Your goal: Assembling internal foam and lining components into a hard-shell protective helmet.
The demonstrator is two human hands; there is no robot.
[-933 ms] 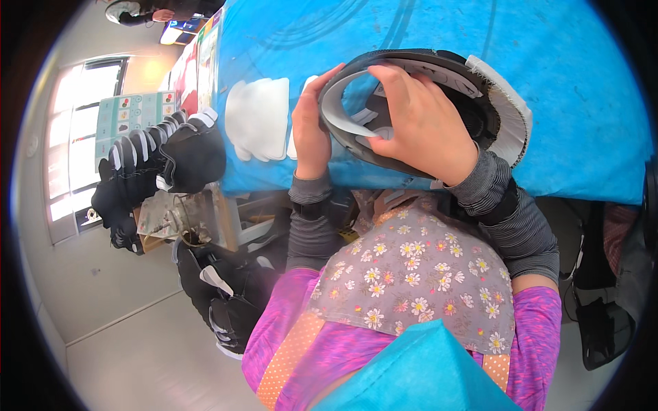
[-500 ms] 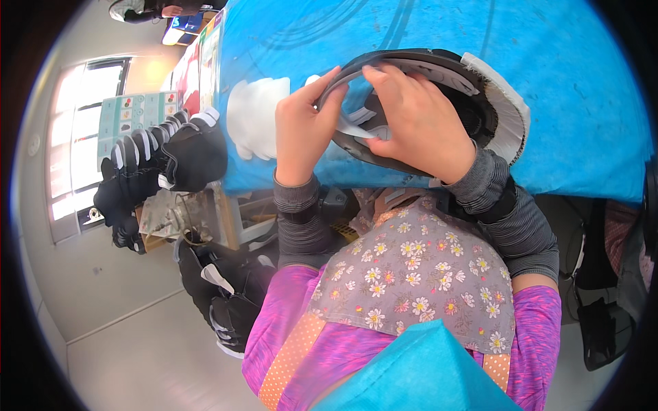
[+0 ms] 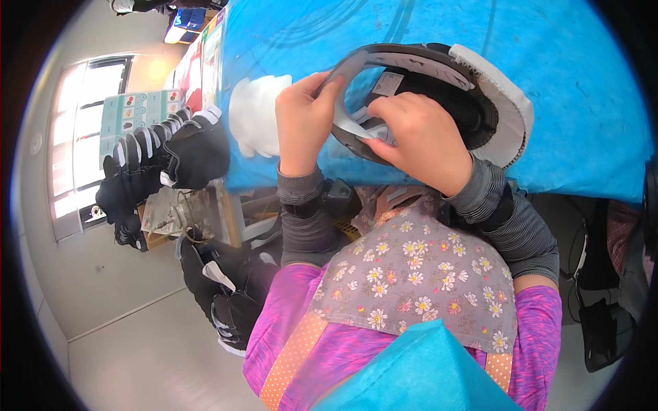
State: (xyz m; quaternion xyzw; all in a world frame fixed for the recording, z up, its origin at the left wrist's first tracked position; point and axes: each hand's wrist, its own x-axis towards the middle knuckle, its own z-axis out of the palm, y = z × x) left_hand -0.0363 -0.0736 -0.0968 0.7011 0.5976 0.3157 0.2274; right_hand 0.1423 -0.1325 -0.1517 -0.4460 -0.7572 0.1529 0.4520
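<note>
A black shoe upper (image 3: 488, 127) with a pale pleated edge at its right end is held over the blue table, its open side toward me. Inside its left end curves a thin white strip (image 3: 351, 127). My left hand (image 3: 301, 120) pinches the rim at that end between thumb and fingers. Reaching in over the near rim, my right hand (image 3: 428, 140) has its thumb against the white strip and its fingers bent close by; whether it grips the strip is hard to see. A pile of white pieces (image 3: 257, 116) lies left of my left hand.
Blue sheeting (image 3: 576, 137) covers the table. Black shoe uppers (image 3: 195, 151) are stacked in a row at its left edge, and more uppers (image 3: 229, 291) hang lower down. A wooden-edged stand (image 3: 229, 219) is beside the table. Printed boards (image 3: 212, 61) stand at the far left.
My right hand's fingers have come off the far rim and curled down inside the opening. More of the dark inside and a white label now show. The upper has shifted slightly.
</note>
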